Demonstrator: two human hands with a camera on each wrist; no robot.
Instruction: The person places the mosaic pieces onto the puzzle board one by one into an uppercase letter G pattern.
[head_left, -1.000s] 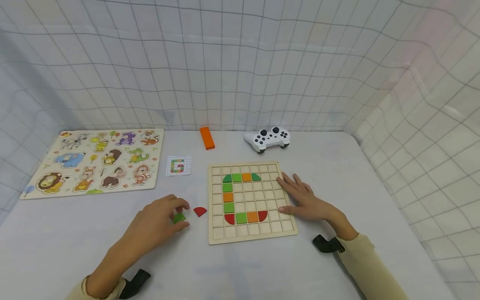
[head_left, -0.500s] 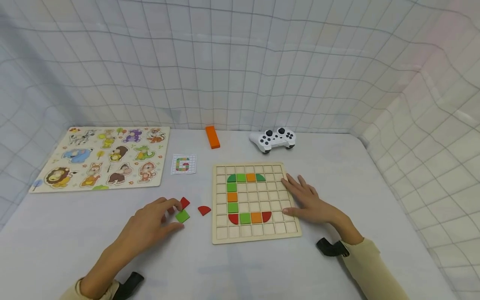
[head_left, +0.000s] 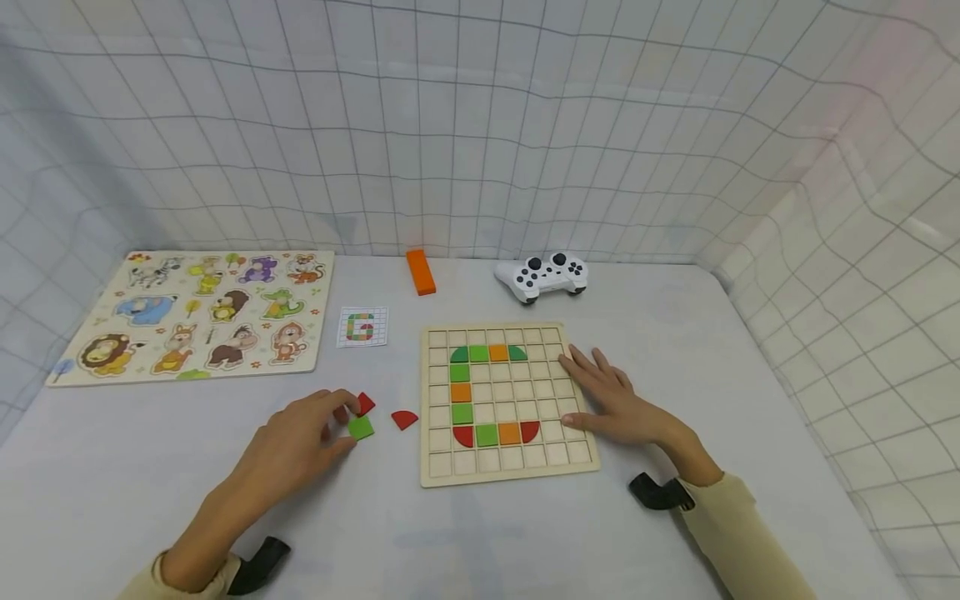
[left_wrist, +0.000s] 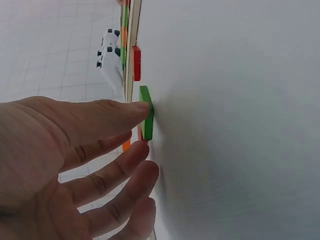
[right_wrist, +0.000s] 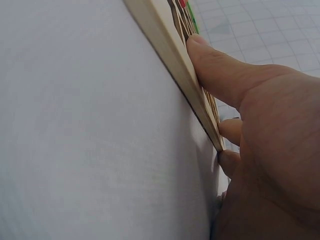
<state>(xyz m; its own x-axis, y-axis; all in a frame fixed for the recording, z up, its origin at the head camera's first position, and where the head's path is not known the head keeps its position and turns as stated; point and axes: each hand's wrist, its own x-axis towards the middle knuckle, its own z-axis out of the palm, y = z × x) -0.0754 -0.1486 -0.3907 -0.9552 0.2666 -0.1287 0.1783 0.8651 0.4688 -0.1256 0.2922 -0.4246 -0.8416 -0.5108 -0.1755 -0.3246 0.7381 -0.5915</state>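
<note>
My left hand is at the left of the loose tiles, thumb and fingers apart and loosely bent. Just off its fingertips a green square tile lies on the table, with a red tile behind it, partly covered by the fingers. In the left wrist view the thumb tip overlaps the green tile; contact is unclear. A red quarter-circle tile lies nearer the wooden grid board. Green, orange and red tiles form a C shape on that board. My right hand rests on its right edge, fingers spread.
A small pattern card lies behind the loose tiles. The animal puzzle board is at the back left. An orange block and a white game controller stand near the gridded back wall.
My left hand has drawn back slightly to the left, uncovering the red tile and more of the green square. My right hand stays on the board's edge. The head view has shifted a little.
</note>
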